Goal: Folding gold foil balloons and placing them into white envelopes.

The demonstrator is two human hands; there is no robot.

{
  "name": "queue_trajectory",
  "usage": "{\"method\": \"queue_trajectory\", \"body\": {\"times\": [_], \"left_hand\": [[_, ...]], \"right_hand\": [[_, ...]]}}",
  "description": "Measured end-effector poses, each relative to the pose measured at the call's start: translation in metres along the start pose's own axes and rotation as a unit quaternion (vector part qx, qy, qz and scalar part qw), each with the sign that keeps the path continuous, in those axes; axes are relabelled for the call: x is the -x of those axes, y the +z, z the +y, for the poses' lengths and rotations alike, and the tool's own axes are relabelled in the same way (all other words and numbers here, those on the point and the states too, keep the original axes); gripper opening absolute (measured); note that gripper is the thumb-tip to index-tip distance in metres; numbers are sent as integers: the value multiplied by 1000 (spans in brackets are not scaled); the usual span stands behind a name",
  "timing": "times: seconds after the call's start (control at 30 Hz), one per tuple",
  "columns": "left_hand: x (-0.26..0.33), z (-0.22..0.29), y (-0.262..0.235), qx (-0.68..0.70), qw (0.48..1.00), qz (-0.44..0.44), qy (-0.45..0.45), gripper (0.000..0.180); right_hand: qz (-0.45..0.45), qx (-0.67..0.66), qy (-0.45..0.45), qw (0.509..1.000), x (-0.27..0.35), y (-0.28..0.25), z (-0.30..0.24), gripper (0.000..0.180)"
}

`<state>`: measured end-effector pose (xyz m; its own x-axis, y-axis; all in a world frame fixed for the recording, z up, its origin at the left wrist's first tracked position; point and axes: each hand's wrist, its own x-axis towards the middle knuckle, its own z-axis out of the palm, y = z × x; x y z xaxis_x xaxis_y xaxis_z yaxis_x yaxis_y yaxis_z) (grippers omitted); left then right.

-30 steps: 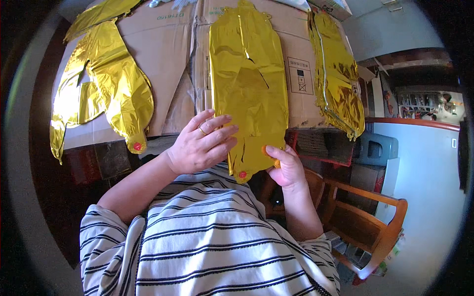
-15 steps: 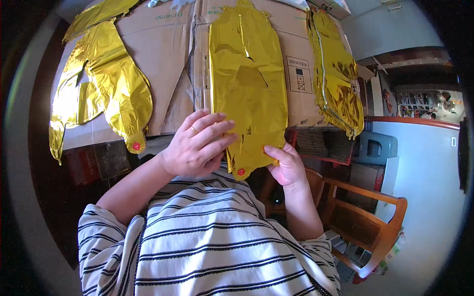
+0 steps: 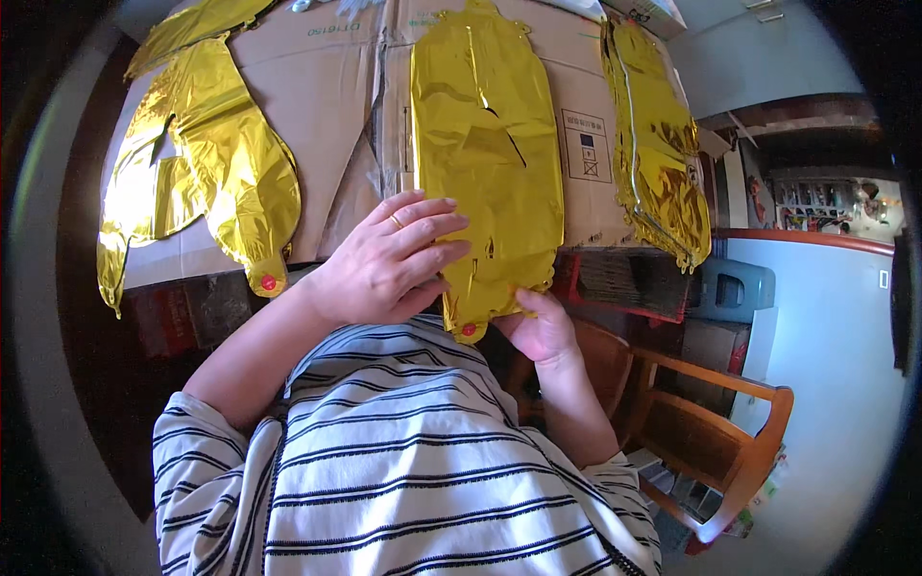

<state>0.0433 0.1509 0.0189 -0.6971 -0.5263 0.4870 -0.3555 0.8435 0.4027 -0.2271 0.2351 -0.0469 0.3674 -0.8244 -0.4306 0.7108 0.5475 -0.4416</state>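
Observation:
A flat, uninflated gold foil balloon [image 3: 490, 144] lies lengthwise before me, its lower end hanging past the cardboard's near edge. A red round mark sits on the tab at its bottom. My right hand [image 3: 541, 328] pinches the lower right edge, thumb on top and fingers hidden underneath. Over the lower left edge rests my left hand [image 3: 389, 261], its fingers bent a little and apart, fingertips touching the foil. The left thumb is hidden. A ring is on one finger of that hand.
Brown cardboard [image 3: 317, 106] covers the work surface. Another gold foil balloon [image 3: 226, 163] lies left, a folded gold foil piece [image 3: 658, 144] right, and more gold foil [image 3: 197, 34] far left. A wooden chair [image 3: 706, 432] and a blue-grey plastic stool [image 3: 740, 291] stand at right.
My right hand has moved left and slightly down, drawing the balloon's lower right corner inward. My left hand has shifted slightly right and up along the edge.

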Motion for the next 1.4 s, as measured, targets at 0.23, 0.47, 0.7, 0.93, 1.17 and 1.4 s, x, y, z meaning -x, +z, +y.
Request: {"method": "queue_trajectory", "body": {"times": [0.23,0.47,0.7,0.93,1.17,1.4], "left_hand": [[20,20,-7,16,995,74,-68,27],[36,53,26,518,690,-10,-506,31],[21,49,43,604,630,52,-486,22],[21,46,42,589,654,70,-470,22],[27,51,54,476,755,108,-438,23],[31,50,63,524,700,140,-464,22]], "right_hand": [[41,69,-49,996,-2,7,-2,43],[28,70,-39,996,1,20,-6,40],[52,95,-55,993,5,18,-5,32],[43,169,-93,980,8,8,-21,25],[75,310,-194,928,3,13,-13,20],[229,677,-269,646,20,35,-28,42]]}}
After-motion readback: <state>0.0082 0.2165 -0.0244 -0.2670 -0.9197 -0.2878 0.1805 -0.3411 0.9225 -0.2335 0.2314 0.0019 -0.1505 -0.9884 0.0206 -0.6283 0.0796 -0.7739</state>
